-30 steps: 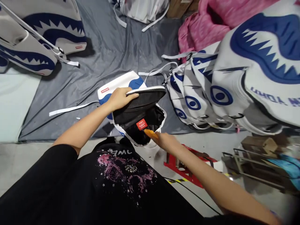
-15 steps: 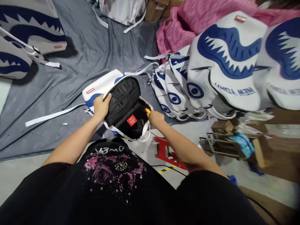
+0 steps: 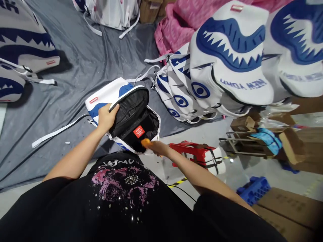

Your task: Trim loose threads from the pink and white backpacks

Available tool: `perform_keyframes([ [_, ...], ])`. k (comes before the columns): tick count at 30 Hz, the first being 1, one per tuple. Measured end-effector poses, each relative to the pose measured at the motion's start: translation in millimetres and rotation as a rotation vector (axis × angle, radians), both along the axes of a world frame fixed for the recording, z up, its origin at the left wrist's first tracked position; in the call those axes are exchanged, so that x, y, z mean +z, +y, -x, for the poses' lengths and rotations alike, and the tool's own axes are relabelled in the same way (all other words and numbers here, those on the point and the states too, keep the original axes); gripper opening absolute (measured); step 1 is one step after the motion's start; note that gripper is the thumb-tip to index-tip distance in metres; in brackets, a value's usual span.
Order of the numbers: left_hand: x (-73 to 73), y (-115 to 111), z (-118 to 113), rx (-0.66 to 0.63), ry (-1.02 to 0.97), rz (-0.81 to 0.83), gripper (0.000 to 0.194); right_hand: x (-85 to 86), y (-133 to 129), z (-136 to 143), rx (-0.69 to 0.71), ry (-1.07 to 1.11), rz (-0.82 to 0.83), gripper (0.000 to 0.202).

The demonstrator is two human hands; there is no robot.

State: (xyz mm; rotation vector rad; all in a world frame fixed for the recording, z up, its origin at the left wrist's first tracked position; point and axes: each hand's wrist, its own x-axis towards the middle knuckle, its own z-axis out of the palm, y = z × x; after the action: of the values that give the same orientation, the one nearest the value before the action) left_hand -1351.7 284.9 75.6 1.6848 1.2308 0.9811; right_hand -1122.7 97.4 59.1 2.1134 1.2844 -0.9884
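A white and blue backpack [image 3: 103, 95] lies unzipped on the grey sheet, its black lining showing. Inside it is a red label [image 3: 139, 131]. My left hand [image 3: 107, 117] grips the edge of the raised front panel, thumb on the lining side. My right hand [image 3: 160, 148] is closed around a small orange object [image 3: 145, 143] at the near edge of the bag's opening. Blur and the fingers hide what kind of thing it is. One white strap [image 3: 58, 130] stretches out to the left.
Several matching backpacks [image 3: 230, 43] stand in a row to the right, near pink fabric [image 3: 176, 28]. More backpacks [image 3: 27, 40] lie at the far left. A red stool-like item [image 3: 189, 153], a blue pallet [image 3: 254, 191] and cardboard boxes [image 3: 290, 208] are on the floor at right.
My right hand has moved from the bag's right rim to its near edge, still with the orange object. My left hand keeps its grip on the panel. The whole view has shifted slightly.
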Motion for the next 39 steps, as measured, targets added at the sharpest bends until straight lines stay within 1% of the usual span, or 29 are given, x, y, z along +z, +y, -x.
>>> perform_keyframes([
  [3,6.2,-2.7,-2.8,-0.046,0.004,0.0,0.055,-22.0,4.7,23.6,0.04,-0.033,-0.206,0.052],
  [5,10.9,-8.2,-6.2,-0.1,0.003,-0.012,0.054,-39.0,13.3,40.3,0.083,0.019,-0.318,0.054],
  [7,14.7,-14.0,-8.6,-0.161,0.022,-0.038,0.054,-56.1,22.1,52.9,0.103,0.091,-0.39,0.053],
  [9,16.9,-17.4,-8.8,-0.152,0.037,-0.056,0.054,-71.3,27.7,57.9,0.049,0.086,-0.447,0.051],
  [12,18.1,-17.2,-6.3,-0.025,0.026,-0.068,0.056,-88.2,28.5,53.9,-0.114,-0.002,-0.506,0.052],
  [13,18.2,-16.4,-5.5,-0.007,0.029,-0.078,0.058,-92.2,27.4,51.7,-0.156,-0.016,-0.521,0.051],
  [15,18.4,-14.5,-4.8,-0.031,0.051,-0.103,0.06,-97.7,24.9,49.1,-0.208,-0.013,-0.55,0.048],
  [18,18.1,-10.3,-5.8,-0.06,0.05,-0.122,0.06,-99.7,23.3,50.3,-0.26,-0.005,-0.57,0.047],
  [21,15.5,-3.3,-5.9,-0.032,0.022,-0.13,0.06,-94.7,27.2,50.2,-0.31,-0.018,-0.551,0.047],
  [24,10.1,3.7,-2.7,-0.01,0.017,-0.133,0.062,-81.0,36.1,38.7,-0.358,-0.053,-0.483,0.048],
  [26,6.0,6.7,0.2,-0.007,0.027,-0.124,0.062,-66.0,41.2,23.6,-0.371,-0.089,-0.418,0.046],
  [28,2.2,8.4,2.3,-0.023,0.035,-0.108,0.06,-47.0,42.1,5.4,-0.349,-0.116,-0.35,0.04],
  [31,-2.9,9.6,3.0,-0.055,0.027,-0.076,0.056,-16.1,34.9,-18.0,-0.273,-0.116,-0.247,0.035],
  [34,-6.3,9.7,2.4,-0.06,0.021,-0.037,0.052,7.3,23.3,-26.1,-0.205,-0.109,-0.168,0.034],
  [36,-7.0,9.4,2.3,-0.061,0.02,-0.019,0.05,13.9,16.5,-22.7,-0.165,-0.101,-0.138,0.035],
  [39,-6.3,8.9,2.5,-0.072,0.011,-0.016,0.049,11.7,9.8,-13.0,-0.118,-0.119,-0.141,0.041],
])
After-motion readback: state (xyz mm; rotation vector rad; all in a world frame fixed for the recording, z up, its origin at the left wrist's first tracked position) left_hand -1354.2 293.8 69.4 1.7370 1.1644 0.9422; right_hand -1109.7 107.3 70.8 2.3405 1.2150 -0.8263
